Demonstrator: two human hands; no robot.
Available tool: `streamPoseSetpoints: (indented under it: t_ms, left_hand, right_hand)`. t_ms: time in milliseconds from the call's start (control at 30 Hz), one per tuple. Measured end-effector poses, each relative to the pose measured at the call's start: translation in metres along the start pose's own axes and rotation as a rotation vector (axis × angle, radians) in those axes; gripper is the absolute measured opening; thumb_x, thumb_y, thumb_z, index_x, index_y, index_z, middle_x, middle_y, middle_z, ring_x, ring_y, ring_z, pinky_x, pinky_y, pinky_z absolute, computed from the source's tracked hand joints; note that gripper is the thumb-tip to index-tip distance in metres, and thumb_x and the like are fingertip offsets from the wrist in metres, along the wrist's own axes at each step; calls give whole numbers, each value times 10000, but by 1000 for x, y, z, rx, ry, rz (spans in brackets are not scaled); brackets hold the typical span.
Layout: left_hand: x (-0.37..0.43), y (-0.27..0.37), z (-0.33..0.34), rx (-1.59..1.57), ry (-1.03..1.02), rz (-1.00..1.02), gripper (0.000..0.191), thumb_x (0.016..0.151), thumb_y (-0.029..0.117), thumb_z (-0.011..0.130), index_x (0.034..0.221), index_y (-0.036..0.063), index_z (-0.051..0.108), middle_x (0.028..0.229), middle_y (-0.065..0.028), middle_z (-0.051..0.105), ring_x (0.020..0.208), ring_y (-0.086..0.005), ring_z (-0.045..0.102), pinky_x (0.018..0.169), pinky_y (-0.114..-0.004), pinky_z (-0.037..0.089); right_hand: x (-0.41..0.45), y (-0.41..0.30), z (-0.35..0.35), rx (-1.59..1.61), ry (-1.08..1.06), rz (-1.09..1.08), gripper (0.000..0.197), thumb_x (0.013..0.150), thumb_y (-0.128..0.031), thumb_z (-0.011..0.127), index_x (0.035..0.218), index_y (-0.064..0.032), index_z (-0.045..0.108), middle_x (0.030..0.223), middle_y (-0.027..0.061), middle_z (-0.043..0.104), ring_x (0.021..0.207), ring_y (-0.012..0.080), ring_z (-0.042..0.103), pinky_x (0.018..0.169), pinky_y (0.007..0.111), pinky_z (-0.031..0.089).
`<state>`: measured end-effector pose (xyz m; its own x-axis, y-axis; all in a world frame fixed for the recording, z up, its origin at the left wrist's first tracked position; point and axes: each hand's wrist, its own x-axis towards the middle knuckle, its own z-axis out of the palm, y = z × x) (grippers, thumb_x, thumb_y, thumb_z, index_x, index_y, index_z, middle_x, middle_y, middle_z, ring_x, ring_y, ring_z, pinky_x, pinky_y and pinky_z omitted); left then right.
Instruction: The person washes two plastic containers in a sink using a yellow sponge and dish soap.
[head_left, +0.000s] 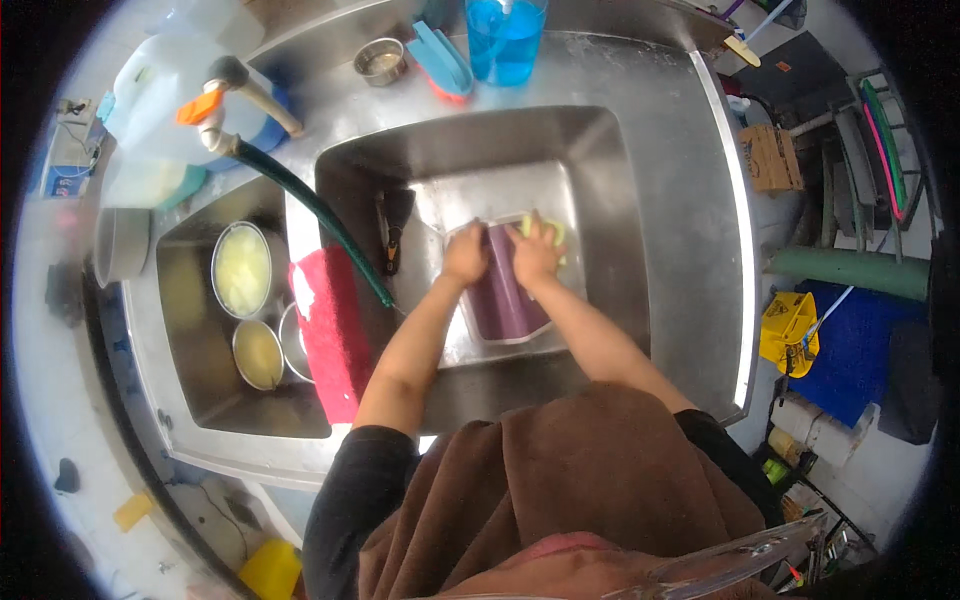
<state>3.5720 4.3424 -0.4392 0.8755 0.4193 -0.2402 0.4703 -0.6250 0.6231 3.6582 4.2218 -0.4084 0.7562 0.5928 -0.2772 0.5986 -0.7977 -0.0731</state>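
Observation:
In the large steel sink basin (480, 142) lies a purple rectangular panel or tray with a white rim (499, 304); its exact kind is unclear. My left hand (466, 253) grips its upper left edge. On the upper right side, my right hand (535, 251) presses a yellow-green sponge or cloth (555, 229) against it, fingers spread. Part of the sponge is hidden under the fingers. A dark green hose (322, 214) reaches over the basin, its end left of my left forearm. Against the basin's left side is a dark tool with an orange-marked handle (391, 251).
Metal bowls (241, 270) with yellowish contents stand in the left basin. A red cloth (330, 337) hangs over the divider. Behind the basin are a blue-handled brush (442, 60), a small metal bowl (380, 61) and a container of blue liquid (507, 45). An orange-handled tap (201, 109) feeds the hose.

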Motion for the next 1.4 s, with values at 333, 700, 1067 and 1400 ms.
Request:
streamPoseSetpoints:
  t_ms: [333, 700, 1067, 1400]
  left_hand:
    - [-13, 15, 20, 77, 427, -94, 763, 646, 469, 722, 1170, -16, 450, 1128, -233, 416, 1062, -397, 399, 924, -458, 338]
    - [-24, 4, 28, -124, 190, -228, 723, 608, 454, 765, 1094, 8, 470, 1059, -189, 423, 997, -347, 449, 879, -434, 367]
    - [-32, 25, 52, -181, 235, -166, 678, 607, 402, 758, 1106, 43, 472, 1073, -161, 430, 1038, -327, 435, 901, -445, 340]
    - [-46, 44, 54, -61, 196, -74, 691, 605, 413, 755, 1107, 36, 467, 1115, -168, 453, 1080, -354, 435, 898, -464, 341]
  right_hand:
    - [39, 25, 50, 433, -297, -85, 572, 762, -309, 612, 1296, -301, 409, 1418, 83, 223, 1263, 393, 230, 1014, 488, 292]
    - [38, 42, 32, 581, -387, -237, 525, 707, -340, 681, 1155, -121, 519, 1182, 163, 517, 1121, 339, 466, 998, 393, 296]
    - [35, 69, 29, 472, -419, -329, 648, 747, -477, 605, 1241, -87, 447, 1218, 184, 504, 1164, 311, 447, 1039, 431, 178]
    - [15, 82, 34, 280, -348, -446, 671, 732, -518, 593, 1257, -121, 461, 1275, 155, 468, 1201, 322, 403, 1020, 443, 243]
